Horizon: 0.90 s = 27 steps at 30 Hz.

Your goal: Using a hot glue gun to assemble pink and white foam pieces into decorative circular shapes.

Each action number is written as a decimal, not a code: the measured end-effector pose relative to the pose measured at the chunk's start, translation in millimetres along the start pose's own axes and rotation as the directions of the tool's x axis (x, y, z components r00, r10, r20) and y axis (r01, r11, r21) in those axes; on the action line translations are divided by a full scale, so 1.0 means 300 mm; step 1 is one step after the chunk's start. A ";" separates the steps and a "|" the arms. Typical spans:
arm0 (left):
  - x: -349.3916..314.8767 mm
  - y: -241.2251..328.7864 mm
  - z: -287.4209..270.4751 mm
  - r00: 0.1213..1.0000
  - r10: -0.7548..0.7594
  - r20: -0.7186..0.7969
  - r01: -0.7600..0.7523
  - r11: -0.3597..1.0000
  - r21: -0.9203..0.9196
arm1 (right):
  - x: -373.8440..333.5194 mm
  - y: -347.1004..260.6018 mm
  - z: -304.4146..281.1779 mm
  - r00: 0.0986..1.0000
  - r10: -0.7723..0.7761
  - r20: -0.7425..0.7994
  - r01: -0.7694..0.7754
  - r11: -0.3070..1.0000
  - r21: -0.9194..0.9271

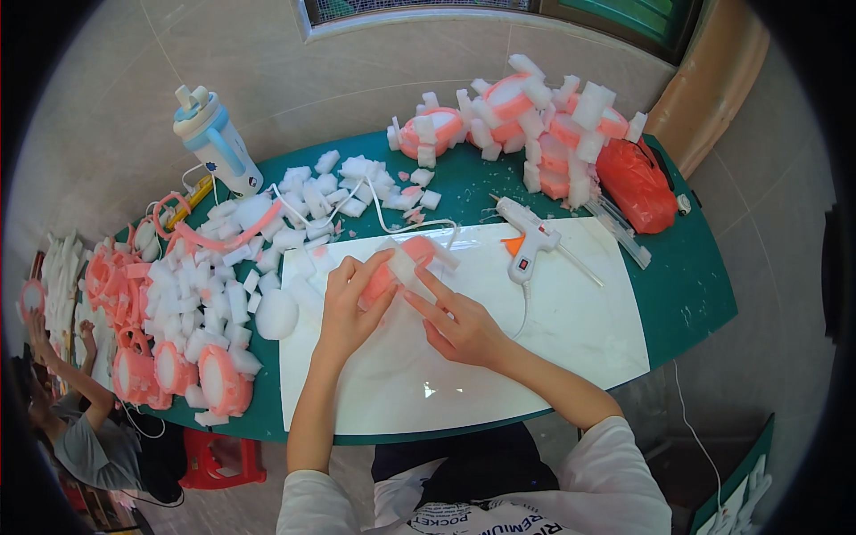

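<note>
Glue gun (533, 239) R of held pc (404, 264)

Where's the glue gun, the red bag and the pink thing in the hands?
Glue gun (530, 234): head view, white body.
Red bag (637, 187): head view, middle of its side.
Pink thing (418, 251): head view, upper right part.

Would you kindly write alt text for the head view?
A person's left hand holds a pink-and-white piece, right hand against it, over a white board on a green table. A glue gun lies to the right; white foam blocks are piled left.

A green table (691, 290) stands by a grey tiled wall (330, 89) with a window (615, 18), a red stool (198, 456) nearby.
</note>
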State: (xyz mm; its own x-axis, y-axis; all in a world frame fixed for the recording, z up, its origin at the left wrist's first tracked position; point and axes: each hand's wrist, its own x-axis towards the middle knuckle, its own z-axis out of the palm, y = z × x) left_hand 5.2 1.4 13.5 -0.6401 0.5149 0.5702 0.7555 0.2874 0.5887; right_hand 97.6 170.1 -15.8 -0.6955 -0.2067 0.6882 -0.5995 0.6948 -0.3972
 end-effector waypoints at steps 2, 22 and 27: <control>-0.002 0.001 0.002 1.000 -0.006 -0.005 0.006 1.000 -0.011 | 0.000 0.002 -0.002 1.000 -0.005 -0.010 0.005 1.000 0.001; -0.006 0.004 0.007 0.998 -0.056 -0.024 0.056 0.998 -0.013 | -0.041 0.045 0.026 0.979 0.024 0.202 0.004 0.990 -0.138; -0.005 0.002 0.004 0.998 -0.052 -0.023 0.052 0.999 -0.010 | -0.047 0.050 0.033 0.978 0.034 0.205 -0.008 0.992 -0.123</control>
State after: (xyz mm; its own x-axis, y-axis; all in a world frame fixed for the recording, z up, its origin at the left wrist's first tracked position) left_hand 6.7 1.8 12.2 -0.6819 0.4804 0.5515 0.7196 0.3058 0.6234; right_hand 94.5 176.6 -37.5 -0.7817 -0.3201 0.5353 -0.5403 0.7762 -0.3249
